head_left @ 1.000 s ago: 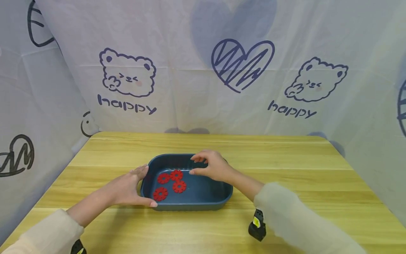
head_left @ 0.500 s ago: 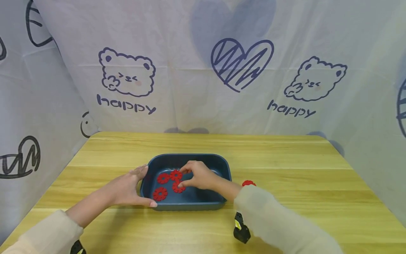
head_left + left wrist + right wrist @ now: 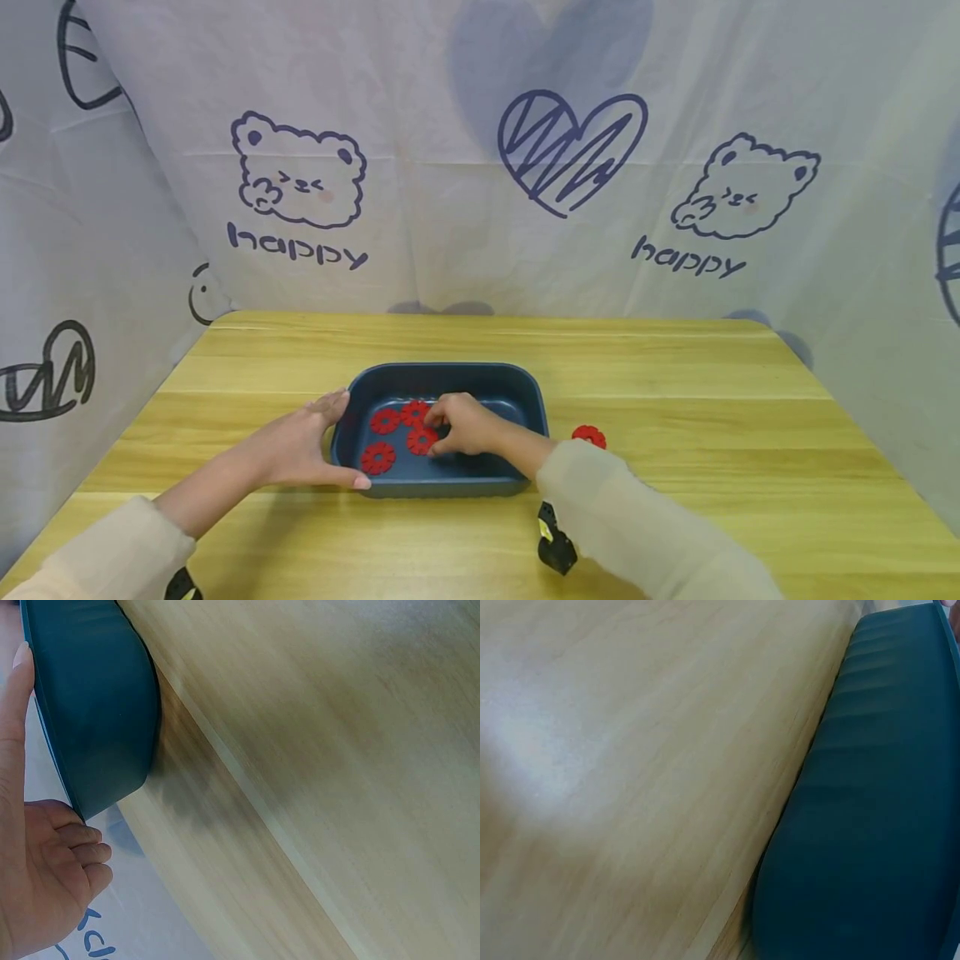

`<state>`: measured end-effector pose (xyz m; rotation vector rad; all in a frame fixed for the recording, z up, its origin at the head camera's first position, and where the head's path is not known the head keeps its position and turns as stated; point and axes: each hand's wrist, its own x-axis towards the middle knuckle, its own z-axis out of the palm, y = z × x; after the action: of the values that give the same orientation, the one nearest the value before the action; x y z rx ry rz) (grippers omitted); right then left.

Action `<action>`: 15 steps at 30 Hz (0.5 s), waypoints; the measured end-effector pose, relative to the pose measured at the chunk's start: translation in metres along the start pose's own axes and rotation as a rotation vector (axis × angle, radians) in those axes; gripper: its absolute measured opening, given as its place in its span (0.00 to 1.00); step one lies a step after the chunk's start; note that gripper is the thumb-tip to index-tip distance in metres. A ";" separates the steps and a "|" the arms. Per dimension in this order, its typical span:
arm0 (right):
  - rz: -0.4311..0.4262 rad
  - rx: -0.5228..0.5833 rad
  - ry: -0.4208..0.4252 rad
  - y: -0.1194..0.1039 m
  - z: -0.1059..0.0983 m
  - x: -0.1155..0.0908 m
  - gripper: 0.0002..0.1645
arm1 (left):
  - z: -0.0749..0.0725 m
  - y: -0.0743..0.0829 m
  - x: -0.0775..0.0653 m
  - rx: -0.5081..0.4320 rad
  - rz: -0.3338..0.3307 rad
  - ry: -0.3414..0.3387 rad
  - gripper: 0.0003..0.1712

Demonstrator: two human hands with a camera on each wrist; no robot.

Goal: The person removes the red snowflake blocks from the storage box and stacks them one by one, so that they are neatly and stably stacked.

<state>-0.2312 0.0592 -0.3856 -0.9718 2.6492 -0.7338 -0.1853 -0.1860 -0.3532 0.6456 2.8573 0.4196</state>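
Note:
A dark blue rectangular dish (image 3: 472, 490) sits on the table in the head view. Several red notched interlocking discs (image 3: 378, 457) lie flat in its left half. My left hand (image 3: 300, 446) holds the dish's left end, thumb on the front rim and fingers at the back corner. In the left wrist view the fingers curl at the dish's corner (image 3: 97, 712). Inside the dish, my right hand (image 3: 472, 425) has bent fingers and thumb at the right edge of one disc (image 3: 422, 441). I cannot tell whether they pinch it. The right wrist view shows the dish's outer wall (image 3: 862, 825).
Another red disc (image 3: 589, 436) lies on the wooden table (image 3: 712, 433) right of the dish, partly covered by the right sleeve (image 3: 622, 500). Behind the table hangs a white printed cloth (image 3: 450, 250). Black wrist cameras are strapped under both sleeves.
My right hand has moved left and down into the dish, to the disc. The sleeve's shift has uncovered the disc on the table. My left hand and the dish stay put.

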 end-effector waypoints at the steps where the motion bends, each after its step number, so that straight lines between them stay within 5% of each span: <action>1: 0.005 0.002 -0.009 0.000 0.000 0.000 0.20 | 0.000 0.000 0.000 0.000 0.000 -0.001 0.70; 15: 0.033 -0.064 -0.035 0.003 0.003 0.008 0.18 | 0.001 -0.002 0.000 -0.003 0.004 0.004 0.69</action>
<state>-0.2377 0.0545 -0.3897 -0.9453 2.6664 -0.6223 -0.1858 -0.1871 -0.3548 0.6514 2.8590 0.4259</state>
